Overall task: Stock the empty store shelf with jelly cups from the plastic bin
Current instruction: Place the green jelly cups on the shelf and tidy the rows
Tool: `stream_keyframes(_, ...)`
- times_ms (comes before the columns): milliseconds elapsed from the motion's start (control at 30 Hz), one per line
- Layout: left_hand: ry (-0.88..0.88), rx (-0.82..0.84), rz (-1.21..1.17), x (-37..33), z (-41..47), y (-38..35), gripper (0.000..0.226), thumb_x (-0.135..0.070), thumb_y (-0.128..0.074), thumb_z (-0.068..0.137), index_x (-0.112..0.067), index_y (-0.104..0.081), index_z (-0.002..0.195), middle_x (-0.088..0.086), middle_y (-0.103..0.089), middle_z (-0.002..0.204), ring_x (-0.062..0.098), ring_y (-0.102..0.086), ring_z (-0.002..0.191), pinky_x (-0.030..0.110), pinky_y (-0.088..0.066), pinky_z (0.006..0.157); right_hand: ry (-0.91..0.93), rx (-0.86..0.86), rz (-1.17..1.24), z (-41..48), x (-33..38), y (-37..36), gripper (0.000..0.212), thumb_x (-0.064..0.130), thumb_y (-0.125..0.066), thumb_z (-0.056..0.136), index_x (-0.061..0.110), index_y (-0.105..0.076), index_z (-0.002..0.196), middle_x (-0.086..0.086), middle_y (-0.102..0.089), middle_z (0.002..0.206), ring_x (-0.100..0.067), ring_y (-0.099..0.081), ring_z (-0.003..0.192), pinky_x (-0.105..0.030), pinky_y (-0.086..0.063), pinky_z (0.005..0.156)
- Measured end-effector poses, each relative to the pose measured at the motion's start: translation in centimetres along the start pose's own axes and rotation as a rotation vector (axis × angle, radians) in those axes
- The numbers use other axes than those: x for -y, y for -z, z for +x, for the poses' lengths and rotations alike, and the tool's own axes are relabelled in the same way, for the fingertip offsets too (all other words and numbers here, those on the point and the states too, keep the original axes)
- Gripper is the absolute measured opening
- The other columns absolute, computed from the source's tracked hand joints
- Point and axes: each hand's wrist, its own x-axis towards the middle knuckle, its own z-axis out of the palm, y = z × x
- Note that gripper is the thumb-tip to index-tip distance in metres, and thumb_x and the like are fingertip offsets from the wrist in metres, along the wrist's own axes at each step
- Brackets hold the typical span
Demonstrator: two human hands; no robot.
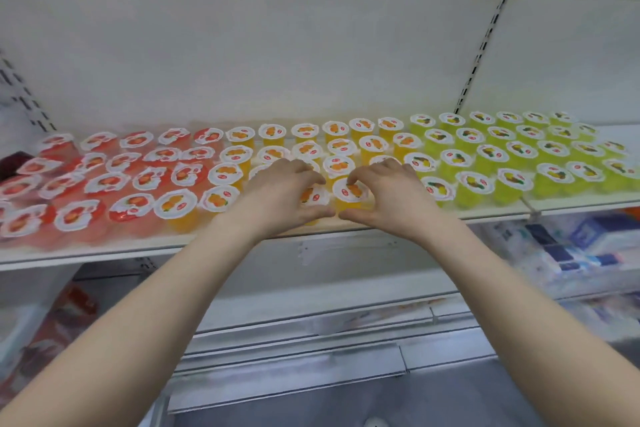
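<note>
both hands reach up to the front centre of the shelf (104, 250). the left hand (284, 194) has fingers curled over a half-hidden orange cup (314, 197), thumb underneath toward the shelf edge; it grips that cup. the right hand (391, 198) pinches the front orange cup (349, 190), fingertips on the far rim of the lid, thumb low on the near side. the two cups stand side by side, almost touching, in the front row.

the shelf carries cups in rough rows: red cups (104, 182) on the left, some tilted and crowded; orange cups (304, 130) in the middle, behind and beside the hands; green cups (519, 149) on the right, close beside the right hand's knuckles. the hands cover part of the middle rows.

behind: white back panel (277, 45), slotted upright (485, 45). below right: blue-and-white packs (571, 246), blurred. below left: red packages (52, 322), blurred. dark red object (17, 159) at far left edge, cannot identify.
</note>
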Motion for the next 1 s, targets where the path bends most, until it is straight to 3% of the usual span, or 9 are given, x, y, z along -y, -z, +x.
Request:
stream_keyframes(167,-0.05,-0.001,0.051,0.2,-0.2,-0.3,0.055,-0.052,-0.068,0.079,-0.03,-0.055,0.128,-0.005,-0.054,0.127,0.019,-0.044,0.116,0.036,-0.043,0.093,-0.066,-0.037,-0.022,-0.3,0.8,-0.4,0.042,0.05,-0.066,0.079,0.026,-0.055,0.112,0.003,-0.064,0.11,-0.023,-0.047,0.111,-0.038,-0.037,0.092)
stream_keyframes(400,-0.056,-0.011,0.037,0.6,0.0,-0.7,0.054,-0.055,-0.067,0.08,-0.033,-0.055,0.128,-0.008,-0.055,0.125,0.017,-0.042,0.115,0.029,-0.039,0.087,-0.063,0.027,-0.024,-0.4,0.6,0.6,0.04,0.052,-0.065,0.077,0.028,-0.056,0.108,0.007,-0.066,0.107,-0.022,-0.046,0.111,-0.039,-0.038,0.093)
stream_keyframes(600,-0.048,-0.03,0.012,0.9,0.5,0.4,0.065,-0.076,-0.04,0.078,-0.034,-0.062,0.122,-0.009,-0.059,0.124,0.018,-0.047,0.117,0.038,-0.043,0.095,-0.06,0.004,0.041,1.3,0.4,2.2,0.049,0.069,-0.052,0.077,0.03,-0.065,0.104,0.006,-0.067,0.107,-0.021,-0.047,0.112,-0.041,-0.04,0.094)
stream_keyframes(700,-0.003,-0.067,-0.028,1.7,2.1,1.1,0.051,-0.066,-0.043,0.087,-0.033,-0.063,0.119,-0.009,-0.059,0.124,0.018,-0.047,0.119,0.037,-0.043,0.094,-0.07,-0.055,0.042,3.6,-0.8,2.5,0.039,0.058,-0.054,0.088,0.026,-0.065,0.107,0.003,-0.067,0.108,-0.023,-0.049,0.11,-0.04,-0.042,0.092)
stream_keyframes(800,0.038,-0.079,-0.047,3.3,4.6,1.6,0.037,-0.049,-0.052,0.093,-0.029,-0.063,0.121,-0.004,-0.058,0.127,0.022,-0.049,0.12,0.04,-0.043,0.097,-0.095,-0.009,0.026,6.6,-2.0,2.4,0.035,0.05,-0.053,0.092,0.025,-0.064,0.115,0.001,-0.066,0.114,-0.025,-0.048,0.113,-0.041,-0.043,0.093)
stream_keyframes(1000,0.133,-0.064,0.03,6.4,10.3,1.3,0.037,-0.043,-0.054,0.094,-0.025,-0.061,0.126,0.003,-0.06,0.127,0.026,-0.052,0.116,0.039,-0.042,0.096,-0.085,-0.018,0.021,12.3,-3.2,0.8,0.037,0.042,-0.057,0.091,0.024,-0.061,0.123,0.0,-0.067,0.116,-0.027,-0.048,0.113,-0.041,-0.043,0.093)
